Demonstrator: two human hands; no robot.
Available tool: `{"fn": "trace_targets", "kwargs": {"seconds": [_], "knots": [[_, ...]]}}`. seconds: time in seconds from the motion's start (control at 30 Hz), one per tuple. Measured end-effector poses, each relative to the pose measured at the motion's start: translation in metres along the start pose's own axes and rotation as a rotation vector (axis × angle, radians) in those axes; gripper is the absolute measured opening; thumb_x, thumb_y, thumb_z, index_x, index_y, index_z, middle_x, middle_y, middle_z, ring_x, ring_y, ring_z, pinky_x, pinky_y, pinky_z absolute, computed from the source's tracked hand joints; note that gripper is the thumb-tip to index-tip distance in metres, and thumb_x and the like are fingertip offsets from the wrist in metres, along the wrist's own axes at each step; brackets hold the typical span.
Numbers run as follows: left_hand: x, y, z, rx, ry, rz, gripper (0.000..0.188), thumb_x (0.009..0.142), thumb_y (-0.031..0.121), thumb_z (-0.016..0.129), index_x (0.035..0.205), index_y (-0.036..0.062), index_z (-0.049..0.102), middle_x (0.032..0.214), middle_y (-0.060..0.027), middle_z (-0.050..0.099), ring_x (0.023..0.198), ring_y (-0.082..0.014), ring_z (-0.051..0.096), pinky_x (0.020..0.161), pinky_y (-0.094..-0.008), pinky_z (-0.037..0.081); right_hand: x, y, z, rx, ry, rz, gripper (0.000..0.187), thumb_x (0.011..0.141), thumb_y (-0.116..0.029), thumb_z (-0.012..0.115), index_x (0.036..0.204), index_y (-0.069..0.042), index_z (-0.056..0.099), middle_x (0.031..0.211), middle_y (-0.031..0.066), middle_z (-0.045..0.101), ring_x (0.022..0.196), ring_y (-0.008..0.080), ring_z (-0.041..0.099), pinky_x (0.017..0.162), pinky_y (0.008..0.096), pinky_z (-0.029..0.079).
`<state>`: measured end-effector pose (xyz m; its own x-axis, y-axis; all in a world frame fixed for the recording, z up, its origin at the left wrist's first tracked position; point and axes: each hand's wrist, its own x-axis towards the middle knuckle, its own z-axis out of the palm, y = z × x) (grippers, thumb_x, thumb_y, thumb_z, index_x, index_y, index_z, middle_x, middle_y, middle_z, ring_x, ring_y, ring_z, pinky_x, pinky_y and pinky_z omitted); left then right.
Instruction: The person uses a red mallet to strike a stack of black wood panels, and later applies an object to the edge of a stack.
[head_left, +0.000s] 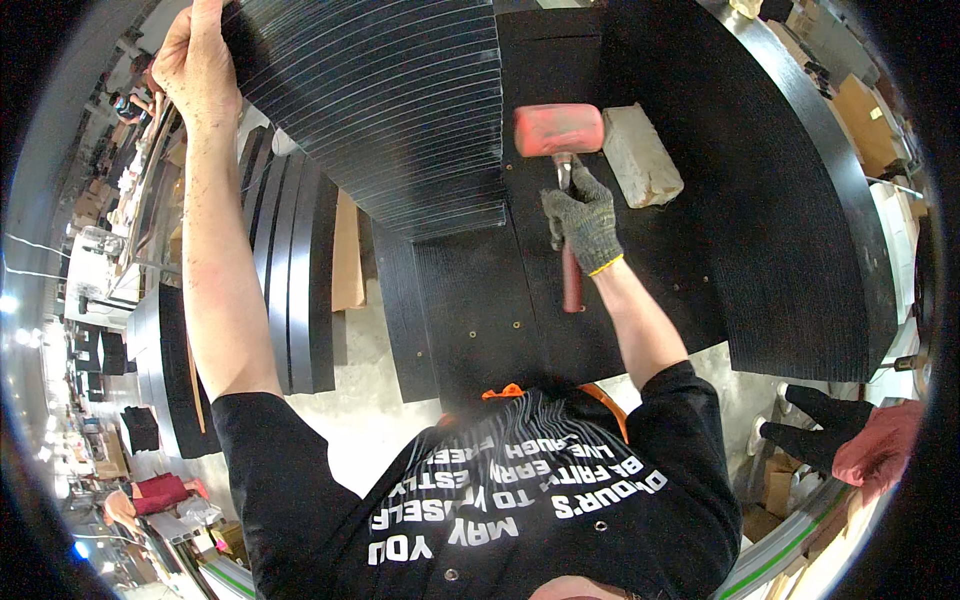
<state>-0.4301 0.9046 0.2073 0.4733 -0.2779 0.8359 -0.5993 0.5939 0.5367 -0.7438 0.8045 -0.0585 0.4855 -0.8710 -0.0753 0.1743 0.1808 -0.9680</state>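
In my gloved right hand [585, 215] is a red-headed mallet [558, 131], gripped near its neck, with the red handle hanging down past my palm. Just right of the mallet head, a worn greyish block [643, 155] rests on a flat black board [490, 300] dotted with small brass-coloured fittings. High at the left, my bare left hand [200, 70] is closed at the outer edge of a black panel [390, 100] lined with narrow parallel grooves. This panel stands over the left part of the board; its far end runs out of view.
A tall curved black panel [800, 190] borders the board on the right. Black boards [290, 260] stand in a row at the left, beside a cardboard strip [347, 250]. A person in a red top [880, 445] is at the lower right; cardboard boxes [865, 125] lie beyond the curved panel.
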Motion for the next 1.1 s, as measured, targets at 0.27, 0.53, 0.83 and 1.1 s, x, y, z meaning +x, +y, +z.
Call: {"fn": "trace_targets", "kwargs": {"seconds": [0.27,0.53,0.83,1.1], "knots": [[0.001,-0.003,-0.005,0.109,-0.054,0.142,0.023,0.092,0.022,0.063,0.088,0.0012,0.072,0.099,-0.0119,0.071,0.085,-0.0071,0.058,0.088,-0.0228,0.041,-0.003,-0.007,0.004,-0.038,0.024,-0.019,0.035,0.082,-0.003,0.064,0.116,-0.008,0.056,0.065,-0.0011,0.051,0.045,0.0085,0.049,0.038,0.0255,0.042],[-0.003,0.003,0.0,0.147,0.043,0.027,0.021,0.091,0.019,0.064,0.083,0.0025,0.072,0.096,-0.0118,0.072,0.089,-0.0096,0.061,0.091,-0.025,0.041,0.005,-0.025,0.008,-0.038,0.008,-0.105,0.04,0.082,0.0,0.061,0.121,-0.008,0.055,0.066,-0.0007,0.053,0.048,0.0079,0.05,0.04,0.0242,0.043],[-0.002,0.003,0.0,0.062,-0.005,0.073,0.022,0.092,0.023,0.065,0.081,0.0045,0.072,0.096,-0.0103,0.072,0.091,-0.0077,0.059,0.094,-0.0263,0.038,0.005,-0.036,0.01,0.013,0.02,-0.116,0.037,0.081,-0.001,0.062,0.118,-0.008,0.058,0.067,-0.0006,0.054,0.046,0.0076,0.05,0.04,0.0237,0.042],[-0.002,0.003,-0.001,0.072,-0.036,0.065,0.025,0.091,0.027,0.065,0.086,0.0032,0.073,0.095,-0.0074,0.072,0.088,-0.0074,0.059,0.09,-0.0236,0.04,0.014,-0.038,0.008,-0.067,-0.005,-0.106,0.05,0.08,-0.002,0.062,0.129,-0.009,0.055,0.072,-0.0016,0.057,0.055,0.0058,0.051,0.049,0.0236,0.045]]}}
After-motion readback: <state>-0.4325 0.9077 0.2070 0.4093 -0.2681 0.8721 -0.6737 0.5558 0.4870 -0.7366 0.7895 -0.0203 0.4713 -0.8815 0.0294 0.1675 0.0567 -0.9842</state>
